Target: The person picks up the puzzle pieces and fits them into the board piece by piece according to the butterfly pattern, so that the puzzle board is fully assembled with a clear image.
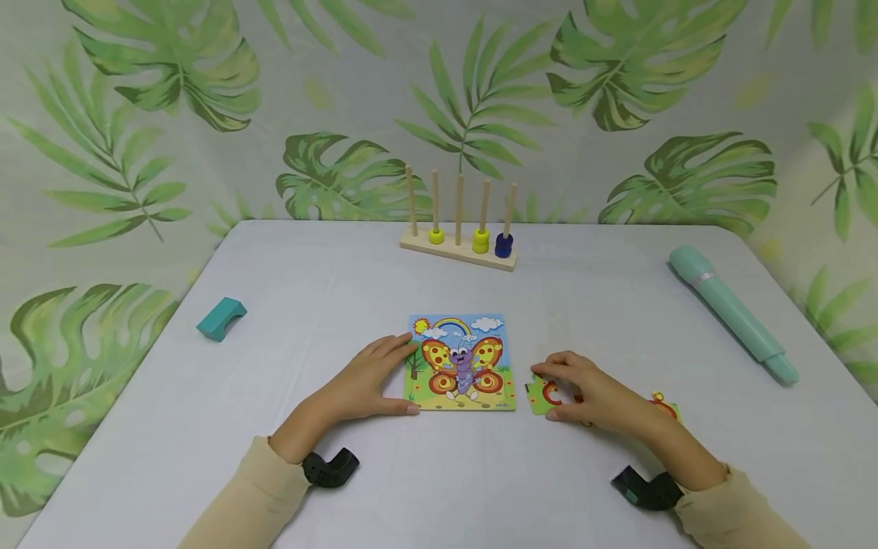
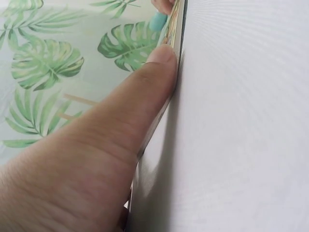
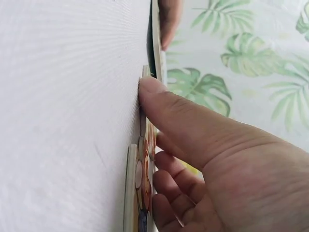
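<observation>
Sleeves (image 1: 254, 496) of pale beige reach across a white tabletop (image 1: 466, 496), black wrist devices (image 1: 332, 467) strapped at both cuffs. A red-and-green puzzle part (image 1: 671, 408) lies partly hidden behind the right forearm. The right hand (image 1: 593, 393) pinches a green puzzle piece (image 1: 538, 398) between thumb and fingers, just to the right of a butterfly board (image 1: 488, 328) and apart from it. The left hand (image 1: 366, 381), fingers extended and relaxed, touches the board's left side, its thumb at the near left corner. Sun, rainbow and clouds top the board's picture. Farther off, a teal arched block (image 1: 221, 318) sits at left and a turquoise microphone-shaped object (image 1: 734, 309) lies at right. Near the far edge, a wooden peg stand (image 1: 428, 242) carries yellow rings (image 1: 481, 242) and blue rings (image 1: 504, 245) before a leaf-print backdrop (image 1: 329, 84).
</observation>
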`<state>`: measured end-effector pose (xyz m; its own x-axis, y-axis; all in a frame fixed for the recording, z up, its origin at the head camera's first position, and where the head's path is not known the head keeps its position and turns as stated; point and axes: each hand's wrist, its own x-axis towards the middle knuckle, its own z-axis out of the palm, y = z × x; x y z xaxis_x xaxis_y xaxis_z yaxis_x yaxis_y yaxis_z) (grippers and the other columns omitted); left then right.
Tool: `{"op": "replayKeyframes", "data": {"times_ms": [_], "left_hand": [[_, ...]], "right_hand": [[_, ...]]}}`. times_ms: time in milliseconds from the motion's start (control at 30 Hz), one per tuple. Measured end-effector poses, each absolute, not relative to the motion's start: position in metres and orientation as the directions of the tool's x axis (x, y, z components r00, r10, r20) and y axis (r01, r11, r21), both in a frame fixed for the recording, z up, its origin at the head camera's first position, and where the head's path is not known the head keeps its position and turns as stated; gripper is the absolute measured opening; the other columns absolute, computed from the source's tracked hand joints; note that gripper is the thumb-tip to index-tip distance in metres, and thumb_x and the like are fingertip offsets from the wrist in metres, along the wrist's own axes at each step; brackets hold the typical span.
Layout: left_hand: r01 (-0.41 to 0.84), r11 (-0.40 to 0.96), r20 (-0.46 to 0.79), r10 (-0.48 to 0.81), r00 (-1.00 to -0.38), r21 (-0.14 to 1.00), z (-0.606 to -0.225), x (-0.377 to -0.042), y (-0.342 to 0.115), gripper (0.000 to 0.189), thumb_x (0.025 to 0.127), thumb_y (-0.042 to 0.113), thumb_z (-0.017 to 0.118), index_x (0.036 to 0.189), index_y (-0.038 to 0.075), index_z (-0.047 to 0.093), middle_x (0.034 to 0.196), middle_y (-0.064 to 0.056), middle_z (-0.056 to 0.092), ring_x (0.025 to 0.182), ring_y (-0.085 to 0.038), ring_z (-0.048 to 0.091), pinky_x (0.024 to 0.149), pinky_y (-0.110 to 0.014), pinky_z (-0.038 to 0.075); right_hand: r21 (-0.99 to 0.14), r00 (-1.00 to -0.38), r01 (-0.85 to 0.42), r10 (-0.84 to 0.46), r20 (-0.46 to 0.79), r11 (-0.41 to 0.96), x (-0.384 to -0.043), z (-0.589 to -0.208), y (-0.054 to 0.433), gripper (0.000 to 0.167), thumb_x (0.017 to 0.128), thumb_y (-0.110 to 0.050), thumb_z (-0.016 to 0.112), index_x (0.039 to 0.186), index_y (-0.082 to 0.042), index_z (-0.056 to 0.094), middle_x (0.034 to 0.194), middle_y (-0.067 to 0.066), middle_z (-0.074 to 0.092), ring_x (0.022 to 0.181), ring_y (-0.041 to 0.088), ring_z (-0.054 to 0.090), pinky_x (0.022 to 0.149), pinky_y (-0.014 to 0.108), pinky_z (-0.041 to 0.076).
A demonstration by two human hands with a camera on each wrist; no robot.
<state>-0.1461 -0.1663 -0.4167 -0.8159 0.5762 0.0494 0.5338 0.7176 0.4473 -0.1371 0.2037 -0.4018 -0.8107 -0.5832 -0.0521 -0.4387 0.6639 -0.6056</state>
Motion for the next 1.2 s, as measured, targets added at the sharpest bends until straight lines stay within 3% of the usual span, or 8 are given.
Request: {"op": "replayKeyframes", "data": {"times_ms": [167, 400, 667, 833, 1200], "left_hand": [[0.529, 0.721, 0.049, 0.571, -0.819, 0.447, -0.419, -0.146, -0.167, 0.096, 0.067, 0.071, 0.057, 0.141, 0.014, 0.030, 0.147, -0.002, 0.021, 0.132, -0.026, 0.016, 0.105, -0.043, 0.016], [0.530, 0.724, 0.050, 0.570, -0.820, 0.441, -0.421, -0.147, -0.167, 0.096, 0.068, 0.070, 0.058, 0.141, 0.014, 0.030, 0.147, -0.002, 0.021, 0.132, -0.026, 0.017, 0.105, -0.043, 0.016], [0.530, 0.729, 0.046, 0.569, -0.821, 0.434, -0.420, -0.147, -0.167, 0.098, 0.067, 0.072, 0.055, 0.142, 0.014, 0.029, 0.147, -0.001, 0.020, 0.132, -0.026, 0.016, 0.105, -0.043, 0.015], [0.536, 0.723, 0.055, 0.573, -0.818, 0.437, -0.419, -0.147, -0.166, 0.097, 0.068, 0.071, 0.056, 0.141, 0.014, 0.029, 0.147, -0.002, 0.021, 0.132, -0.027, 0.017, 0.105, -0.043, 0.015], [0.542, 0.718, 0.065, 0.576, -0.815, 0.437, -0.418, -0.146, -0.167, 0.095, 0.069, 0.068, 0.058, 0.141, 0.013, 0.030, 0.146, -0.003, 0.022, 0.131, -0.026, 0.019, 0.104, -0.044, 0.018]], "right_hand": [[-0.597, -0.795, -0.468, -0.605, -0.038, 0.652, -0.139, -0.400, 0.203, 0.054, 0.073, -0.034, 0.074, 0.120, -0.014, 0.055, 0.114, -0.002, 0.045, 0.096, 0.017, 0.040, 0.066, 0.023, 0.042], [-0.602, -0.806, -0.468, -0.592, -0.010, 0.647, -0.138, -0.396, 0.201, 0.055, 0.072, -0.035, 0.075, 0.115, -0.009, 0.053, 0.111, -0.001, 0.050, 0.092, 0.015, 0.045, 0.066, 0.023, 0.045], [-0.600, -0.785, -0.561, -0.596, 0.168, 0.570, -0.135, -0.376, 0.182, 0.055, 0.073, -0.032, 0.074, 0.118, -0.008, 0.053, 0.108, -0.009, 0.052, 0.095, 0.010, 0.049, 0.082, 0.036, 0.045], [-0.648, -0.766, -0.583, -0.597, 0.238, 0.490, -0.133, -0.366, 0.154, 0.055, 0.074, -0.032, 0.073, 0.121, -0.011, 0.052, 0.113, -0.009, 0.051, 0.097, 0.011, 0.047, 0.083, 0.040, 0.043], [-0.651, -0.772, -0.551, -0.615, 0.160, 0.522, -0.141, -0.385, 0.086, 0.057, 0.075, -0.032, 0.072, 0.121, -0.004, 0.052, 0.113, 0.002, 0.052, 0.097, 0.012, 0.047, 0.079, 0.031, 0.045]]}}
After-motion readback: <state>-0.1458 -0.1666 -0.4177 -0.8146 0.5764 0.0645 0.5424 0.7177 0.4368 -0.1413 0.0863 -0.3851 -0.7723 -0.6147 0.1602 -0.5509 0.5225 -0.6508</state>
